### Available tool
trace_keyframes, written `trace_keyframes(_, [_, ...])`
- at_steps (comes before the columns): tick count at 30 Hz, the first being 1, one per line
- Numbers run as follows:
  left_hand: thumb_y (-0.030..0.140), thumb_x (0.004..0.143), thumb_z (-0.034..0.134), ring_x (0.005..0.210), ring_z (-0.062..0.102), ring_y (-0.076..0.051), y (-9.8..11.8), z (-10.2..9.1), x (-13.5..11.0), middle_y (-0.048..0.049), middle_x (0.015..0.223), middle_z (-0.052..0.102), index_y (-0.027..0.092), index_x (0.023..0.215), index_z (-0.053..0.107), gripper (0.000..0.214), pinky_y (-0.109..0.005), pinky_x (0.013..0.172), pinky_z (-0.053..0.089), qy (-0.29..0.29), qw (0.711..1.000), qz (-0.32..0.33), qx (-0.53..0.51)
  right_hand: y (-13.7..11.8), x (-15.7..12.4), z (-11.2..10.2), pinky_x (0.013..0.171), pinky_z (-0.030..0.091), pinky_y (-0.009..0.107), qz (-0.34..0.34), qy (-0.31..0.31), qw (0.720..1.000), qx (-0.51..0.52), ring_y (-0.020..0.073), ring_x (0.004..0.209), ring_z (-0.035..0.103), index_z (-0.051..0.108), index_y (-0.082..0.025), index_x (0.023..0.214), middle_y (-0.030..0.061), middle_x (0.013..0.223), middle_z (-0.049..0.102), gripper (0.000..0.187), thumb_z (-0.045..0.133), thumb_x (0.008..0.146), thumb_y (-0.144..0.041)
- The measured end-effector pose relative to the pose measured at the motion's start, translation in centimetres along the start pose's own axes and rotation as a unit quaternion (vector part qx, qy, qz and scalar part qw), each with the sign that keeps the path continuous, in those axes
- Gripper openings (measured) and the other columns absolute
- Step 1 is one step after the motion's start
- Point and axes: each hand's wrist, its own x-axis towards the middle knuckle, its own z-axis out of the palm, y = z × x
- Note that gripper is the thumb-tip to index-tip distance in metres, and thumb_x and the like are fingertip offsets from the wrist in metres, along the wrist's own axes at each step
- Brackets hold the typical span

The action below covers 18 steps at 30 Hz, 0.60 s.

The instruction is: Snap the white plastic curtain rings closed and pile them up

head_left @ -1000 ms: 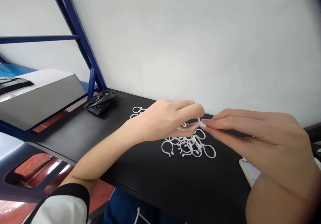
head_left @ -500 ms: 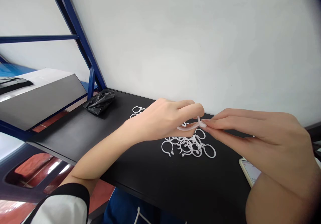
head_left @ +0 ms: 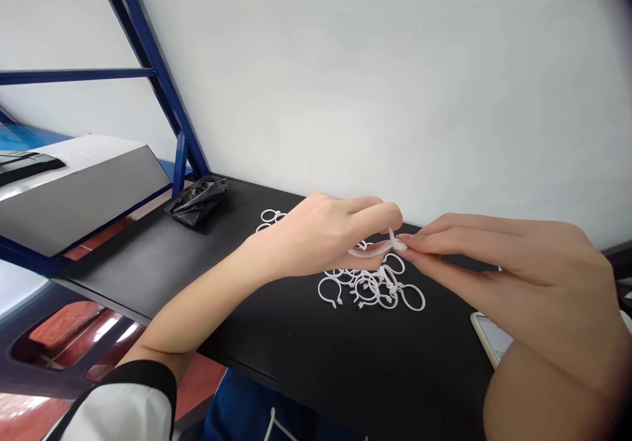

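Note:
A white plastic ring (head_left: 368, 252), probably a curtain ring, is held between my two hands above the black table (head_left: 316, 362). My left hand (head_left: 330, 233) is closed on its curved side, fingers bent over the top and thumb below. With thumb and fingertips, my right hand (head_left: 508, 257) pinches the ring's right end, where a short piece sticks up. Under the hands lies a pile of similar white rings (head_left: 366, 289), some of them open at a small clasp. More white rings (head_left: 269, 216) show behind my left wrist, partly hidden by it.
A crumpled black plastic bag (head_left: 197, 201) lies at the table's far left. A phone (head_left: 488, 336) rests on the right, partly under my right forearm. A blue metal frame (head_left: 162, 72) rises at the left, and a pale wall (head_left: 370, 85) stands behind the table.

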Motion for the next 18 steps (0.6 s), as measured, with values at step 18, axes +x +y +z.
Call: trace_keyframes(18, [0.023,0.091,0.047,0.051,0.029,-0.006,0.03,-0.09,-0.04,0.0075,0.069,0.05,0.019,0.089,0.046,0.004,-0.02,0.043,0.025,-0.002,1.0,0.0,-0.002,-0.18,0.11,0.03,0.05,0.05,0.027,-0.005,0.007,1.0,0.001,0.0143,0.064,0.069,0.062,-0.024,0.082,-0.0029,0.071,0.071,0.015,0.064,0.085,-0.009])
